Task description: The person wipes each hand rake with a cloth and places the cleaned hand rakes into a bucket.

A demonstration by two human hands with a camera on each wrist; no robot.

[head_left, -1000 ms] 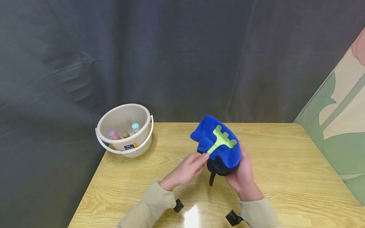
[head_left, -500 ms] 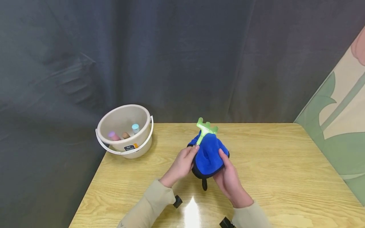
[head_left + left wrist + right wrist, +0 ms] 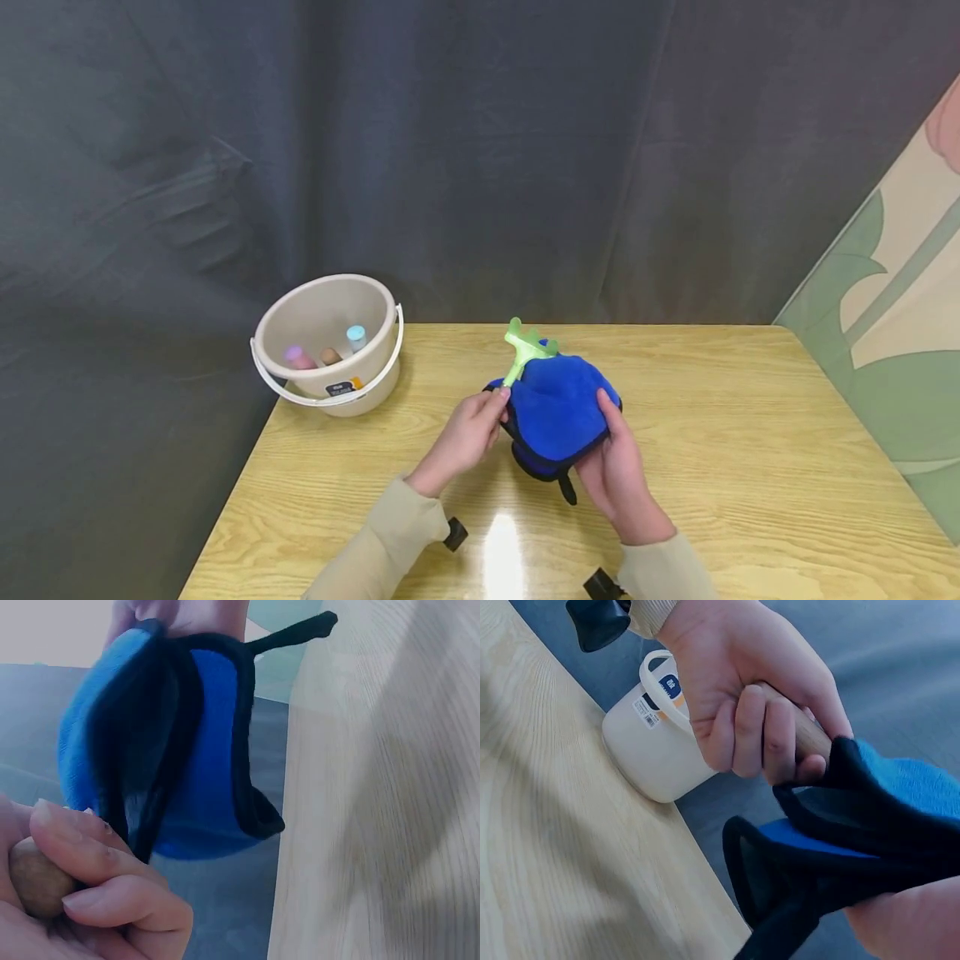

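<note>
Dark curtain behind the bench; left hand pinches the light rake, right hand grips the soft cloth.

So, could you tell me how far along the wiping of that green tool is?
Done: three small items stand in the bucket. In hand: the left hand grips the green rake-like tool by its handle while the right hand holds the blue cloth against it. Left: the tool is not yet in the bucket.
</note>
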